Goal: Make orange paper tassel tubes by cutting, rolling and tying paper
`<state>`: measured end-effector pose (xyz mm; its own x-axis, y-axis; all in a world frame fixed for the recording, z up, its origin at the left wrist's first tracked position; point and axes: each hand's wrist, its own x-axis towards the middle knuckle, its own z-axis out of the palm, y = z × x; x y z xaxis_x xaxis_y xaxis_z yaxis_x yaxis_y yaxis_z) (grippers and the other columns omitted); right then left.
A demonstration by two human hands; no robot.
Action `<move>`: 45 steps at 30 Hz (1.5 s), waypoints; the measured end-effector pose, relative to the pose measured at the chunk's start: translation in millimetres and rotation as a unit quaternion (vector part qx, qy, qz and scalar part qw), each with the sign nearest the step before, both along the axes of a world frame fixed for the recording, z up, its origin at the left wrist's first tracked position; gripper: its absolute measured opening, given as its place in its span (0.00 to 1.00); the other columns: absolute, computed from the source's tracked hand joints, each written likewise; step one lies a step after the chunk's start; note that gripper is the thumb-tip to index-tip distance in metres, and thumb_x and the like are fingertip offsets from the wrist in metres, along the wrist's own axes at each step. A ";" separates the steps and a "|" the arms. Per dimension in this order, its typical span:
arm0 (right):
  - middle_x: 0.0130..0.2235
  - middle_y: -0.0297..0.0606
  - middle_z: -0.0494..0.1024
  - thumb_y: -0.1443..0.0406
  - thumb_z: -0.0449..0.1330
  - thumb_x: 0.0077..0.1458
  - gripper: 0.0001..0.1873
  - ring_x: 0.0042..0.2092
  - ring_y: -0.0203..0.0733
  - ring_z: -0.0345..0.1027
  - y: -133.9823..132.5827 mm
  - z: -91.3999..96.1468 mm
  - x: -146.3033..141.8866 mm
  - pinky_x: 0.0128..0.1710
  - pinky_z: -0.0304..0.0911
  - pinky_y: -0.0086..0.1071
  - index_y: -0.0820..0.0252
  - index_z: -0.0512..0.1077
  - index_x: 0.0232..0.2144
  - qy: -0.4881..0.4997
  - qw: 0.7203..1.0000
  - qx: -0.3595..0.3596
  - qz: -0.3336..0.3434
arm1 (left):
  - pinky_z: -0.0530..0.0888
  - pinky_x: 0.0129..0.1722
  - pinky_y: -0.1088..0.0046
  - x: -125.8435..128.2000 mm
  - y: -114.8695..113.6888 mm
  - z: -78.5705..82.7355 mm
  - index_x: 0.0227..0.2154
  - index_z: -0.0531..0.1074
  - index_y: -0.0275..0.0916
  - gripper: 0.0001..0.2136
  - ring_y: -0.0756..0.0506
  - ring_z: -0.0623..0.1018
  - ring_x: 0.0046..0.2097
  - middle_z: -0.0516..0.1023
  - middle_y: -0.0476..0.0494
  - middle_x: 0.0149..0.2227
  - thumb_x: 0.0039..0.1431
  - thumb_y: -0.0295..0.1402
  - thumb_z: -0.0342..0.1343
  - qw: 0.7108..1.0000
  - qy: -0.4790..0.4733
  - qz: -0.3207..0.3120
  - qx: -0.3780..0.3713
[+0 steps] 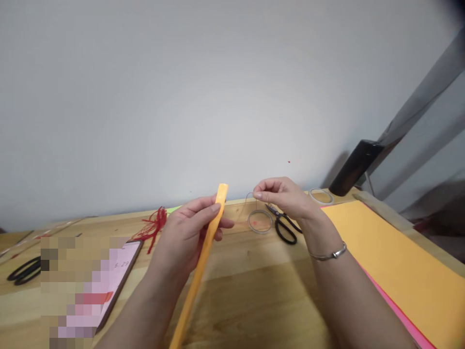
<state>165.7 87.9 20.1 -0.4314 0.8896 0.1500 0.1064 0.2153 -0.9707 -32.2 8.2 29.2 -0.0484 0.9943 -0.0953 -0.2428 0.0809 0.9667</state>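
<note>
A long orange paper strip (198, 278) is pinched near its top end between the thumb and fingers of my left hand (192, 220); its lower part runs down out of view. My right hand (281, 194), a silver bangle on the wrist, has thumb and forefinger pressed together on a thin thread (246, 199) that loops down to the left. Below the right hand lie a pale ring (248, 222) and black-handled scissors (285, 231), the blades partly behind the hand. The two hands are apart above the wooden table (250, 295).
At left are a bundle of red strings (155, 224), a tablet-like device (118, 278), partly blurred out, and another black handle (25, 271). Orange sheets (392, 257) over pink paper lie at right. Behind them are a second ring (321, 202) and a leaning black cylinder (356, 167) by the wall.
</note>
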 end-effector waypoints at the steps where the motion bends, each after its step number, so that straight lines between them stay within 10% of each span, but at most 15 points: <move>1: 0.25 0.31 0.69 0.61 0.62 0.45 0.09 0.27 0.31 0.59 -5.1 1.7 3.9 0.30 0.54 0.28 0.63 0.71 0.25 -0.006 1.000 -0.005 0.015 | 0.67 0.19 0.83 1.7 2.8 -4.3 0.33 0.76 0.36 0.08 0.51 0.76 0.27 0.79 0.43 0.35 0.49 0.32 0.60 1.000 -0.003 -0.020 -0.004; 9: 0.26 0.33 0.70 0.60 0.60 0.47 0.10 0.28 0.32 0.61 -22.0 5.3 13.4 0.28 0.56 0.28 0.63 0.72 0.27 -0.030 0.996 -0.020 0.078 | 0.66 0.16 0.83 20.3 7.7 -24.4 0.33 0.76 0.33 0.07 0.51 0.75 0.24 0.76 0.44 0.26 0.50 0.29 0.59 0.983 -0.036 -0.166 -0.070; 20: 0.23 0.31 0.67 0.62 0.56 0.48 0.09 0.26 0.32 0.57 0.3 -2.2 44.9 0.25 0.53 0.27 0.62 0.70 0.25 -0.143 0.983 0.073 -0.084 | 0.64 0.14 0.86 8.0 13.7 -19.9 0.29 0.77 0.31 0.06 0.55 0.70 0.19 0.71 0.47 0.19 0.47 0.29 0.61 0.984 -0.078 -0.127 -0.095; 33: 0.23 0.31 0.68 0.61 0.57 0.49 0.08 0.26 0.31 0.58 -23.8 8.8 14.6 0.26 0.54 0.26 0.61 0.72 0.26 -0.145 0.986 0.062 0.049 | 0.65 0.14 0.84 16.4 9.8 -23.0 0.35 0.77 0.32 0.10 0.52 0.73 0.21 0.74 0.45 0.20 0.49 0.28 0.60 0.979 -0.063 -0.173 -0.084; 45: 0.33 0.39 0.75 0.67 0.54 0.47 0.07 0.34 0.40 0.67 -8.1 2.0 57.9 0.32 0.60 0.32 0.60 0.73 0.27 -0.312 0.932 0.153 -0.098 | 0.65 0.15 0.84 11.5 12.0 -21.9 0.29 0.77 0.31 0.07 0.54 0.70 0.19 0.73 0.45 0.19 0.47 0.30 0.61 0.983 -0.042 -0.152 -0.090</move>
<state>223.7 79.7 22.2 -0.3523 0.9178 0.1833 0.6972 0.3880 -0.6028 -20.7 20.2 7.3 0.2641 0.9282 -0.2622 -0.2596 0.3303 0.9075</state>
